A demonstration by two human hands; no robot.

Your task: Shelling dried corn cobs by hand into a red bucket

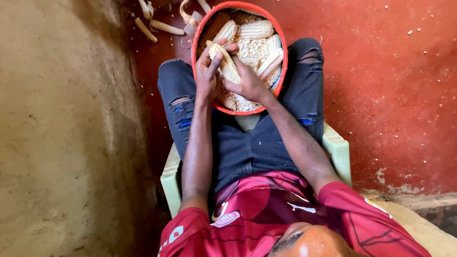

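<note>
a rough tan wall (51, 132) fills the left of the frame, its plaster stained and chipped red near the bottom. at its foot, on the red floor (403, 83) near the top edge, lie a few stripped cobs (167, 27). seen from overhead, a person in a maroon jersey (254, 221) and torn dark jeans (250, 143) sits on a pale green plastic chair (171, 181), knees apart, with a red-rimmed basin (282, 47) resting between the thighs. the basin holds loose pale kernels (253, 49) and several whole maize cobs (254, 29) lying along its far and right sides. over the basin's left half, the left hand (207, 69) is curled around the upper end of one maize cob (226, 63), thumb pressed across it, while the right hand (248, 83) is closed on the cob's lower end, fingers wrapped and touching the left hand's fingers. the cob is tilted, its tip pointing away from the body toward the basin's far rim. to the right, the red floor is dotted with scattered kernels (410, 32), well apart from the basin, and a worn pale patch shows beside the chair's right edge.
</note>
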